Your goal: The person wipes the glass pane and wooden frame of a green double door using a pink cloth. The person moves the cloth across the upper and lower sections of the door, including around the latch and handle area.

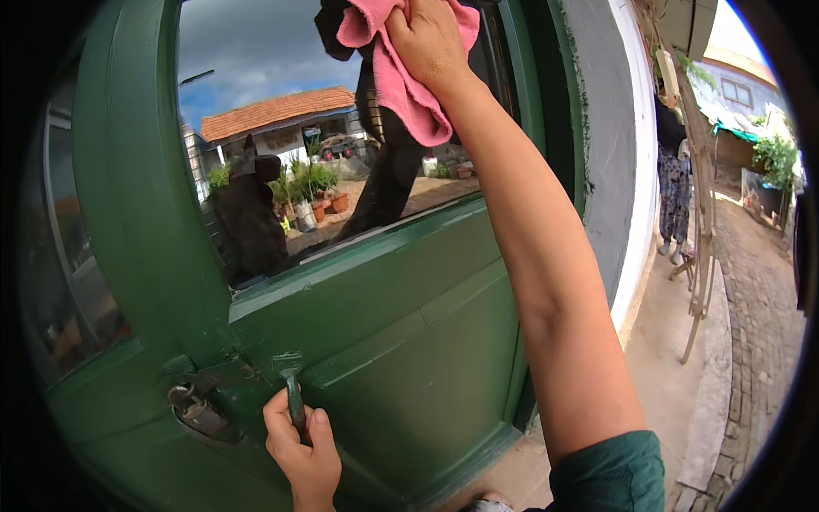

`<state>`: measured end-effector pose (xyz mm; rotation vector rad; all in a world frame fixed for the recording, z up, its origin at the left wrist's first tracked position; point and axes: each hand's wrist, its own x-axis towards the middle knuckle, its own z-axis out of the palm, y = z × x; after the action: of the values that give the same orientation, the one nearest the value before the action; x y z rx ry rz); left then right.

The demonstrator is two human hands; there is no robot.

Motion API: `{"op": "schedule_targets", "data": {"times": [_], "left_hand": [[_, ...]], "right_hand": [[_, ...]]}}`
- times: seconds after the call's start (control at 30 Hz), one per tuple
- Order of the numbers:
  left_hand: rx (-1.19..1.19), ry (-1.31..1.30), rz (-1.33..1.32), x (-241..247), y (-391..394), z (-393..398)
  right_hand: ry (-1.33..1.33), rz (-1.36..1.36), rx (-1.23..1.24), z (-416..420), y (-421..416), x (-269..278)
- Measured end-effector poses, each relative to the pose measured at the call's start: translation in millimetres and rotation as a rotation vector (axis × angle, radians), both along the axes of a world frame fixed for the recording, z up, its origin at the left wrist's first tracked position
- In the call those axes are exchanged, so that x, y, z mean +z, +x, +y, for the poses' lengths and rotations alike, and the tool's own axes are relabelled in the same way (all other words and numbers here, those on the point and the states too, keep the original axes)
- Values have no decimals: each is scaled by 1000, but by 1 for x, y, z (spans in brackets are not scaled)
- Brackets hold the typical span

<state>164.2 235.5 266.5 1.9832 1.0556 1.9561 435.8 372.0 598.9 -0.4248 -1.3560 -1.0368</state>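
Observation:
A green painted door with a glass pane in its upper half stands before me. My right hand is raised and grips a pink cloth, which lies against the upper part of the pane. Part of the cloth hangs below my wrist. Lower down, the fingers of my left hand are wrapped around the green door handle. A padlock hangs from a hasp to the left of that handle. The glass reflects a tiled roof, potted plants and a dark figure.
A grey wall with a white edge adjoins the door frame on the right. Beyond it, a wooden ladder-like frame leans near a standing person. A concrete step borders the brick paving. Another glazed panel is at far left.

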Motion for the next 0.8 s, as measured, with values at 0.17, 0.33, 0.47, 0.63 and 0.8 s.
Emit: {"op": "schedule_targets", "data": {"times": [0.17, 0.33, 0.47, 0.63, 0.8], "left_hand": [[156, 66, -15, 2, 12, 3], [236, 29, 16, 3, 15, -3], [238, 72, 34, 6, 14, 1], [184, 57, 154, 12, 6, 2], [83, -31, 177, 16, -4, -2]], "right_hand": [[95, 274, -32, 31, 86, -7], [-33, 298, -78, 24, 80, -35], [-51, 458, -190, 23, 55, -54], [7, 285, -163, -8, -49, -72], [-108, 10, 107, -45, -174, -90]]}}
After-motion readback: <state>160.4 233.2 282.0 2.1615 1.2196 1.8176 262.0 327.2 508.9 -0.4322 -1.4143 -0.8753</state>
